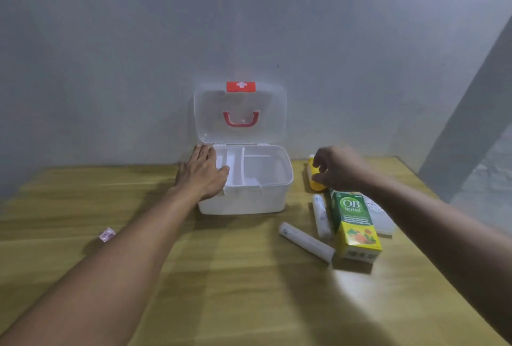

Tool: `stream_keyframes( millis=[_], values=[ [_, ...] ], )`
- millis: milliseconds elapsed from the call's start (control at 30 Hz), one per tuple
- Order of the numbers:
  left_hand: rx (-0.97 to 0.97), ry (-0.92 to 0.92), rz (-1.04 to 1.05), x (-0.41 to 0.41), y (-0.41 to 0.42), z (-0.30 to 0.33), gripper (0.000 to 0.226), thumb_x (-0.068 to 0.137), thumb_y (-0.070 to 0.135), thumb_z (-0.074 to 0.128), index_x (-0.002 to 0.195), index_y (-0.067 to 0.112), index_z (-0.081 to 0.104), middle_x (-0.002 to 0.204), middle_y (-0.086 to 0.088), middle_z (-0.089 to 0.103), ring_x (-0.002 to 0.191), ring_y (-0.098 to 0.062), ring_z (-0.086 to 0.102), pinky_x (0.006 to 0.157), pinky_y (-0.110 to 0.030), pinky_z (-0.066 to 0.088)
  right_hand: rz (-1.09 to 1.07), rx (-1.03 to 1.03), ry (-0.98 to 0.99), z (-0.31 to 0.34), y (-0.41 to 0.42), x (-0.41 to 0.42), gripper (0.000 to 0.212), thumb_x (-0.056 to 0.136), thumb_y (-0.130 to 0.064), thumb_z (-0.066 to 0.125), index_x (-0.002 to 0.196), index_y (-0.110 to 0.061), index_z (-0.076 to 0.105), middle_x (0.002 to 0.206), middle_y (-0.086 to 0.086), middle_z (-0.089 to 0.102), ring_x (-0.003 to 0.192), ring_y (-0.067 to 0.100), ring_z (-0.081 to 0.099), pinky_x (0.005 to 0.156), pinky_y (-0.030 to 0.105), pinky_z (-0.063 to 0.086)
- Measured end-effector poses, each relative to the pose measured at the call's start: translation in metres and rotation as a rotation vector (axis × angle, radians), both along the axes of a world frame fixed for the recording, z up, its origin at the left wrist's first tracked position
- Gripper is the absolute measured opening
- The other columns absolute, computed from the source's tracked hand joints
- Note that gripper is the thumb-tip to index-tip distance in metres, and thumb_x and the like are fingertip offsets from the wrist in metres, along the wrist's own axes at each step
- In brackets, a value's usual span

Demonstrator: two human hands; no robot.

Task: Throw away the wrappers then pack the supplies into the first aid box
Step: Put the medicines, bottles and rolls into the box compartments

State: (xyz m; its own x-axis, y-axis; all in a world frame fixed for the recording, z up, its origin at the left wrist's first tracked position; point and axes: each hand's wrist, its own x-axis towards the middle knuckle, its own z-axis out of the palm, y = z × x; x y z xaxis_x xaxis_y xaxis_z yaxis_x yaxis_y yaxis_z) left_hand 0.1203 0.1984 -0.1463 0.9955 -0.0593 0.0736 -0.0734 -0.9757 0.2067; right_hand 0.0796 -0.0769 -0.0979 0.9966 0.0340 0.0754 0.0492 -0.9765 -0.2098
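The white first aid box point(273, 198) stands open at the back of the wooden table, its clear lid point(210, 118) with a red handle leaning on the wall. My left hand point(202, 172) rests flat on the box's left rim, over the inner tray. My right hand point(339, 168) curls its fingers around a yellow bottle point(314, 183) lying right of the box. In front of it lie two white rolls point(321, 215) point(306, 241), a green and yellow OB herbal carton point(354, 229) and a white packet point(383, 218). A small pink wrapper point(106, 234) lies to the left.
The table point(235, 276) meets a grey wall behind the box. Its right edge runs diagonally past the supplies, with floor beyond it.
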Motion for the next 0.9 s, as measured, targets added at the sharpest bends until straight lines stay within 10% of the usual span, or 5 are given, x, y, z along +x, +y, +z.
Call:
stream_keyframes(
  millis=[200,367,633,900],
  values=[
    [0.157,0.001,-0.079,0.006,-0.003,0.008,0.061,0.099,0.038,0.018,0.152,0.01,0.005,0.162,-0.006,-0.002,0.149,-0.019,-0.004,0.119,-0.053,0.001,-0.245,-0.161,0.353,0.009,-0.019,-0.05,0.045,0.073,-0.052,0.073,0.077,-0.013,0.052,0.071,0.001,0.055,0.057,0.016,0.054,0.046,0.03,0.051],
    [0.147,0.103,-0.159,0.003,-0.003,0.008,0.054,0.101,0.039,0.015,0.152,0.03,0.001,0.161,-0.002,-0.014,0.148,-0.017,-0.012,0.119,-0.049,-0.002,-0.386,0.071,0.482,-0.009,-0.023,-0.069,0.08,0.063,-0.046,0.084,0.114,-0.006,0.039,0.094,0.015,0.057,0.065,0.032,0.067,0.036,0.034,0.053],
    [0.151,0.118,-0.139,0.002,-0.006,0.006,0.057,0.101,0.039,0.016,0.152,0.025,-0.006,0.16,-0.001,-0.017,0.147,-0.015,-0.014,0.118,-0.048,-0.004,-0.236,-0.025,0.321,0.053,-0.02,-0.058,0.035,0.07,-0.04,0.079,0.067,-0.017,0.052,0.071,0.006,0.065,0.064,0.024,0.067,0.04,0.029,0.054],
    [0.175,0.139,-0.13,0.001,-0.006,0.008,0.057,0.1,0.038,0.015,0.152,0.022,-0.002,0.16,-0.002,-0.017,0.147,-0.016,-0.014,0.118,-0.049,-0.004,-0.05,-0.088,0.231,0.09,0.024,-0.019,0.037,0.065,-0.035,0.081,0.08,-0.004,0.066,0.073,0.012,0.066,0.06,0.026,0.064,0.047,0.037,0.059]
  ],
)
